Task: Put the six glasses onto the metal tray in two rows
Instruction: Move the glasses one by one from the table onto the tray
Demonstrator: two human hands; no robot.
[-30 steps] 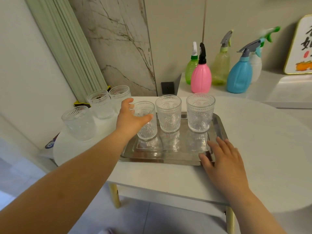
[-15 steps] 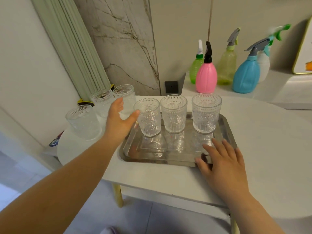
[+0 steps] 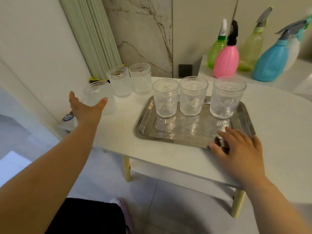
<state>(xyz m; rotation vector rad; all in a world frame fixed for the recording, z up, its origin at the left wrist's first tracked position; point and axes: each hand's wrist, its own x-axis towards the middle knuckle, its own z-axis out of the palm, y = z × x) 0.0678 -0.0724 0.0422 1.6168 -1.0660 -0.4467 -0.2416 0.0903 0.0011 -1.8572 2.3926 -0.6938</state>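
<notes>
Three glasses (image 3: 194, 97) stand on the tray (image 3: 145, 115); left hand (image 3: 87, 110) spread open, right hand (image 3: 239, 152) flat, no legible writing.

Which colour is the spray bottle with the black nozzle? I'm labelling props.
Pink spray bottle; clearest in the head view.

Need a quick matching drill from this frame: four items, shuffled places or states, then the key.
Items:
1. left hand
2. right hand
3. pink spray bottle
4. middle glass on the tray

Places or states:
A. upright in the back row on the metal tray
B. on the ledge behind the table
C. open, reaching at the nearest loose glass
D. resting on the tray's near right corner

Pairs: 1-C, 2-D, 3-B, 4-A
</notes>
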